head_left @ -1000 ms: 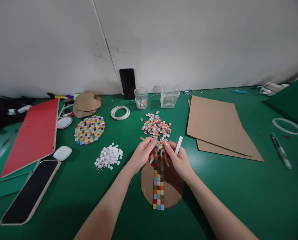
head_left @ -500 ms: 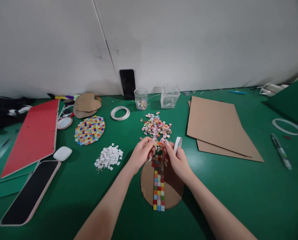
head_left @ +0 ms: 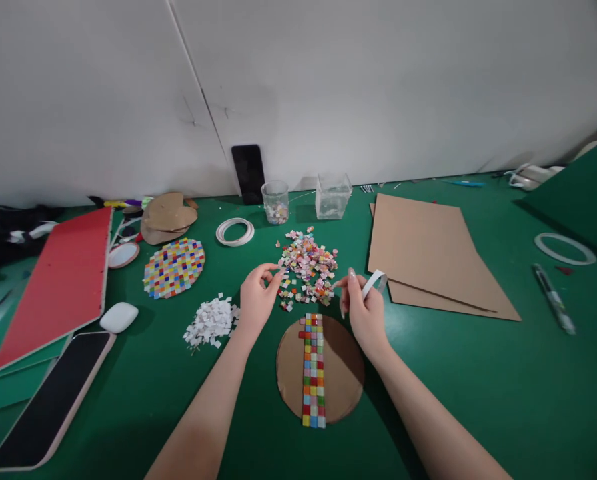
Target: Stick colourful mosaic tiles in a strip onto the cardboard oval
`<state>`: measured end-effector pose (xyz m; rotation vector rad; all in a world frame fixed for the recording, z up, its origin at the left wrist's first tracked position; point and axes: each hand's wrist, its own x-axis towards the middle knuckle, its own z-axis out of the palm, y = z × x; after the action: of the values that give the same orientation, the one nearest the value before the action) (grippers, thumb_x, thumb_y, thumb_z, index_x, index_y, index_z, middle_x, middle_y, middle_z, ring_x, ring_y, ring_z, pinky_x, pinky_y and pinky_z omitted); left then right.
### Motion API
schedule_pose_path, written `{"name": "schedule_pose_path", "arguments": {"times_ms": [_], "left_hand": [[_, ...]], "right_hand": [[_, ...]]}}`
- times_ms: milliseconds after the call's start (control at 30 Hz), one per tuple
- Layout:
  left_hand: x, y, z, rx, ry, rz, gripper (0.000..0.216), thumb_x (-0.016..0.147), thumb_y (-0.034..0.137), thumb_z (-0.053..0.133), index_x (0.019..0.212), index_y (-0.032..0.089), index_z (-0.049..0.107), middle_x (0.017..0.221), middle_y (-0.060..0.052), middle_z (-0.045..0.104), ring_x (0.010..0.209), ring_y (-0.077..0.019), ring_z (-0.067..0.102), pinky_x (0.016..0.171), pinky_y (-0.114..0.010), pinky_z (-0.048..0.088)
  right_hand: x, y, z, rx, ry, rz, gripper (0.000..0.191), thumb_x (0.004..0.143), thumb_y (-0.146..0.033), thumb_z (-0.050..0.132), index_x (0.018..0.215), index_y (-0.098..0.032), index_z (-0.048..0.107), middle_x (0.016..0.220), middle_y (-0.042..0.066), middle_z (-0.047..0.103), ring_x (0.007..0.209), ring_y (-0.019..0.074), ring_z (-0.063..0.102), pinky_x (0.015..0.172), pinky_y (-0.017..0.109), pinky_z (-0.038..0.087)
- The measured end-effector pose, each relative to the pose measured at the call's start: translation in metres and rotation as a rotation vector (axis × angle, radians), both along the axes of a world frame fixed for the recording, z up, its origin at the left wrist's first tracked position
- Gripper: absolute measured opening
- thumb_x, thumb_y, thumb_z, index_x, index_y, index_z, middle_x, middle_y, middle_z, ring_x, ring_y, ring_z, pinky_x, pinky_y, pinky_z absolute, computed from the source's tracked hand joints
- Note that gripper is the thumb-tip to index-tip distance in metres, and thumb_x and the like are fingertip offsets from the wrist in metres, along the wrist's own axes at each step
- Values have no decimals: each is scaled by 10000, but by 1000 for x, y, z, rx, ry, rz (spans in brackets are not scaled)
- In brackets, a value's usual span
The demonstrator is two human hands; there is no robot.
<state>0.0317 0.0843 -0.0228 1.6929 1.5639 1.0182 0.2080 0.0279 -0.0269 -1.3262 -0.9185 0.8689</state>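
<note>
A round cardboard disc [head_left: 343,373] lies on the green table in front of me, with a strip of coloured mosaic tiles [head_left: 313,367] down its middle. Beyond it is a loose pile of coloured tiles [head_left: 308,263]. My left hand [head_left: 257,300] hovers at the pile's left edge, thumb and fingers pinched on something I cannot make out. My right hand [head_left: 363,310] is at the pile's right edge and grips a white tape roll [head_left: 375,282], with fingers curled.
A heap of white paper scraps [head_left: 211,323] lies left of my left hand. Farther left are a finished mosaic disc [head_left: 174,268], a red board [head_left: 58,283], a white mouse [head_left: 119,317] and a phone [head_left: 48,400]. Cardboard sheets [head_left: 428,250] lie right. Two clear cups [head_left: 275,200] stand at the back.
My hands have parted from above the disc's top: the left moved left, the right moved right with the tape roll. The tile strip's top end is now uncovered.
</note>
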Motion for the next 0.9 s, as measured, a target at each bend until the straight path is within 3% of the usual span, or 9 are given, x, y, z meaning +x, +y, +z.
{"name": "schedule_pose_path", "arguments": {"times_ms": [133,333,433,567,700,900], "left_hand": [[-5,11,1,46,125,-15,175,838,280,500,943,195,611,669,0,527,559,-142,464,582,-254,407],[-6,41,5,47,285,-45,236,815,93,441,939,181,622,923,-71,617,857,-201,584,811,-328,461],[-4,50,6,-4,340,-88,278,765,25,451,937,164,620,911,-76,628,837,-196,613,803,-324,483],[-2,51,7,-54,372,-148,216,743,83,539,926,166,620,960,-79,616,784,-174,633,728,-276,513],[-2,51,8,-49,390,-198,184,725,127,583,901,169,609,955,-81,599,840,-198,616,764,-303,502],[-1,53,8,-27,375,-238,110,718,124,559,805,184,591,822,-52,584,784,-197,597,722,-306,482]], "right_hand": [[0,4,-2,2,5,-20,401,874,-510,447,665,-175,517,473,-68,382,363,63,379,342,171,309],[3,8,-5,-15,9,-31,400,876,-513,442,682,-174,529,473,-67,384,369,67,383,348,173,301],[5,9,-6,-23,13,-21,391,874,-514,444,700,-175,531,469,-68,395,364,68,374,344,176,292],[4,11,-7,-15,24,-27,386,872,-517,445,693,-182,512,461,-77,385,354,67,362,340,177,282],[3,12,-9,-18,42,-16,381,868,-522,451,692,-188,504,458,-78,382,342,75,363,329,191,278],[3,13,-10,-22,54,-15,379,861,-526,461,688,-191,498,438,-84,371,335,80,353,320,199,264]]}}
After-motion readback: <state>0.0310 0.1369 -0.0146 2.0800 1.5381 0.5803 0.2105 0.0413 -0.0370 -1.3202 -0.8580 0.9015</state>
